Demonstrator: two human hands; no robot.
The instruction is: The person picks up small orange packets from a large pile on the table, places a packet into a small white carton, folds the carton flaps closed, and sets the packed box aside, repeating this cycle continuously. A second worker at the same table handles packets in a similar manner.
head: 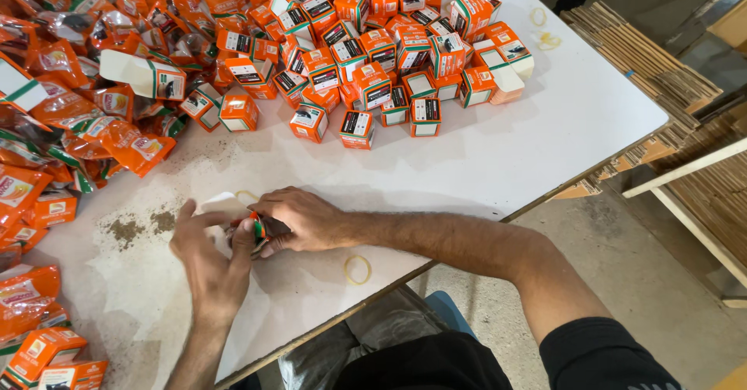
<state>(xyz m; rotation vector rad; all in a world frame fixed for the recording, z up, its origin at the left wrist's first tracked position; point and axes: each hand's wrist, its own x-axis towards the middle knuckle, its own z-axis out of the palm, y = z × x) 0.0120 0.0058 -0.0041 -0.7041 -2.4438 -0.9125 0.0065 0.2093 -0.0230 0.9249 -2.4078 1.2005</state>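
Head view: left hand (208, 259) and right hand (299, 219) meet at worktop (545, 125) near edge, about 7 o'clock from frame centre. Both grips pinch small orange carton (257, 227), white flap (222, 203) open at 10 o'clock. Carton judged light, thin card, easily crushed; hold by side walls, not flap. Rubber band (357, 269) at 4 o'clock of hands. Carton pile (373, 48) at 12 o'clock.

Landmark: white table (545, 125).

- Heap of small orange-and-white cartons (373, 40) with black-and-white label panels, at the table's far middle; some upright, some tipped.
- Pile of crinkled orange foil pouches (70, 102) along the table's left side.
- Two orange cartons (54, 355) at its near-left corner.
- One small orange, white and green carton (253, 227) near the front edge, held between left hand (210, 262) and right hand (303, 219).
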